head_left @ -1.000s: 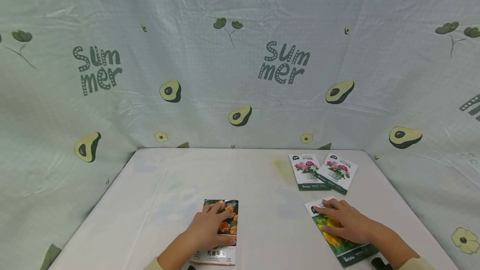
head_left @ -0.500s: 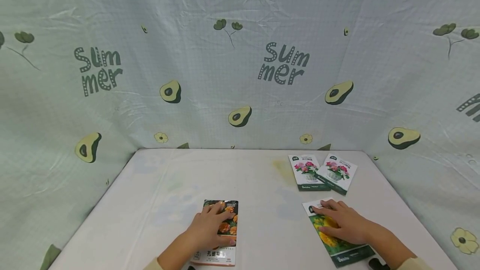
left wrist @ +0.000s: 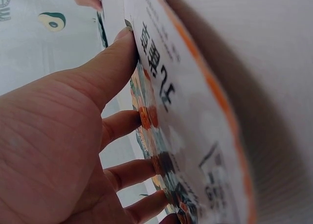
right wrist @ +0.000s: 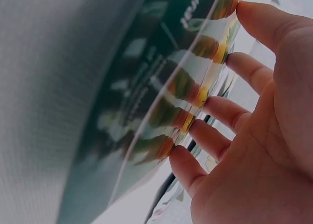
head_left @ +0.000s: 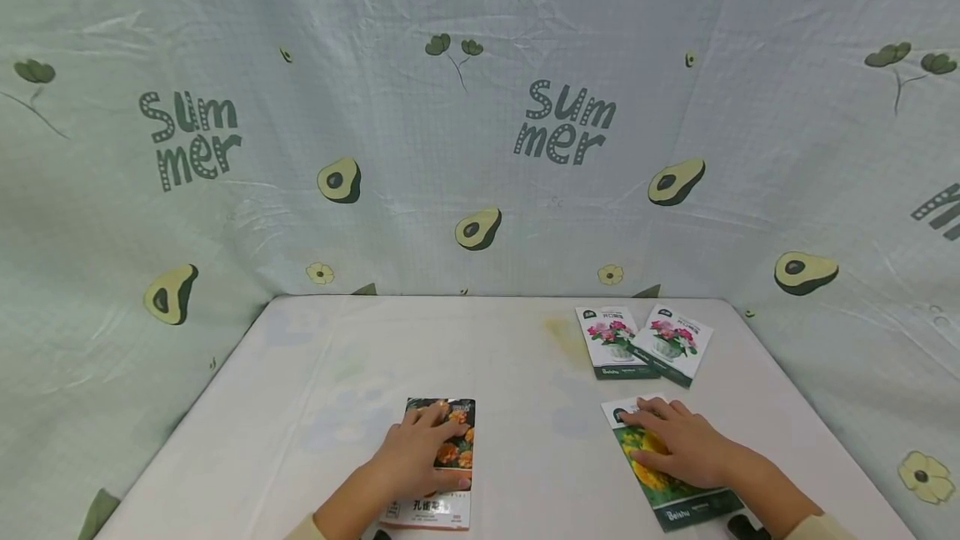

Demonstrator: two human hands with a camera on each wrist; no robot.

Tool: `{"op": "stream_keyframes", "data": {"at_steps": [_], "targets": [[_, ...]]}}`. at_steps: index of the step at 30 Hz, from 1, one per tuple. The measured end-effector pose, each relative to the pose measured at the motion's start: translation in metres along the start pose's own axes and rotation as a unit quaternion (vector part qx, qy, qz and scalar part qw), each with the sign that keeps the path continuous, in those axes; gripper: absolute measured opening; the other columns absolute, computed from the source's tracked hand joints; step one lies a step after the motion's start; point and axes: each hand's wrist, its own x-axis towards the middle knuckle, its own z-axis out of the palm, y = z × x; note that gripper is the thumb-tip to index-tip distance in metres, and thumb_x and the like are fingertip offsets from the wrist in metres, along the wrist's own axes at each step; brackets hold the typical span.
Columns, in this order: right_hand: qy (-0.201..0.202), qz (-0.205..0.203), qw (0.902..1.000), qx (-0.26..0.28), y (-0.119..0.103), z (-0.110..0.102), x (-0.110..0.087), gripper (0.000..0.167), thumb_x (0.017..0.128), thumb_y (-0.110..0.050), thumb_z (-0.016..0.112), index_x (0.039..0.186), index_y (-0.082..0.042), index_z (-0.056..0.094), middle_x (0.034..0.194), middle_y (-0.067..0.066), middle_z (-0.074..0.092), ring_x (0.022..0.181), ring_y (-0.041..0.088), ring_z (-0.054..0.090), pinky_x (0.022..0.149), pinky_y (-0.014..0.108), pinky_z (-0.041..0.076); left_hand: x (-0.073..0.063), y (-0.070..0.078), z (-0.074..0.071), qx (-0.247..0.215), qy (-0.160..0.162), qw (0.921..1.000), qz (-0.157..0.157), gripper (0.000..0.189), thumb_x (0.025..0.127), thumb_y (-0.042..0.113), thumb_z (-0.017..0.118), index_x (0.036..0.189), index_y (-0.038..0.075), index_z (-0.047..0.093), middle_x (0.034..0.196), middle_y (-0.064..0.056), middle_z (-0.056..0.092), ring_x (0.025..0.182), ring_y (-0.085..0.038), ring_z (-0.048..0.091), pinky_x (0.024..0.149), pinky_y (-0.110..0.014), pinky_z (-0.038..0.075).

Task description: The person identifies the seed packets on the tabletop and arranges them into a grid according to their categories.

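My left hand (head_left: 412, 461) rests with fingers spread on a seed packet (head_left: 442, 511) printed with orange flowers, at the front middle of the table. In the left wrist view its thumb and fingertips touch the face of that packet (left wrist: 181, 101). Over at the right, my right hand (head_left: 690, 444) lies on a second seed packet (head_left: 690, 511) with yellow flowers and a green lower band. All its fingertips press on the glossy face of this packet (right wrist: 146, 101) in the right wrist view. Each hand covers part of its packet.
Two white seed packets with pink flowers lie at the back right; the right one (head_left: 672, 344) overlaps the left one (head_left: 611, 340). A white tabletop (head_left: 360, 373) carries everything. Behind it hangs a pale curtain (head_left: 420, 132) with avocado prints.
My right hand has slid the yellow-flower seed packet a little to the left across the table. The left hand and its packet stay where they were.
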Motion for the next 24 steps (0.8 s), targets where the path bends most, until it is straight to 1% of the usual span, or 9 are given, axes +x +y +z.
{"op": "stream_keyframes", "data": {"at_steps": [7,15,21,24], "targets": [[-0.005,0.0,1.0,0.005,-0.005,0.001,0.001,0.069,0.091,-0.059,0.066,0.149,-0.025,0.055,0.158,0.017,0.043,0.132,0.041,0.044,0.103,0.075,0.038,0.0,0.0,-0.001,-0.001,-0.001,1.0,0.002,0.069,0.082,0.055,0.081,0.141,0.023,0.062,0.157,-0.02,0.042,0.137,-0.051,0.043,0.094,-0.073,0.042],[-0.005,0.004,1.0,0.001,-0.01,0.004,0.004,0.069,0.091,-0.061,0.066,0.151,-0.029,0.053,0.159,0.015,0.042,0.132,0.039,0.044,0.104,0.073,0.038,0.0,0.001,-0.002,0.002,-0.003,1.0,-0.001,0.069,0.082,0.055,0.081,0.14,0.022,0.062,0.157,-0.021,0.042,0.136,-0.051,0.043,0.094,-0.072,0.043],[-0.004,0.006,1.0,0.0,-0.015,0.006,0.006,0.069,0.091,-0.062,0.065,0.151,-0.03,0.052,0.159,0.015,0.042,0.135,0.046,0.043,0.105,0.074,0.037,0.001,0.001,-0.001,0.009,0.002,1.0,0.001,0.07,0.082,0.055,0.081,0.14,0.022,0.062,0.157,-0.02,0.042,0.136,-0.051,0.043,0.094,-0.072,0.043],[-0.002,0.008,1.0,0.0,-0.017,0.008,0.008,0.07,0.09,-0.062,0.066,0.151,-0.029,0.052,0.159,0.015,0.042,0.134,0.045,0.044,0.104,0.074,0.038,0.001,0.001,-0.001,0.01,0.003,0.9999,0.001,0.07,0.082,0.055,0.081,0.141,0.022,0.062,0.157,-0.02,0.042,0.136,-0.051,0.044,0.094,-0.072,0.043]]}}
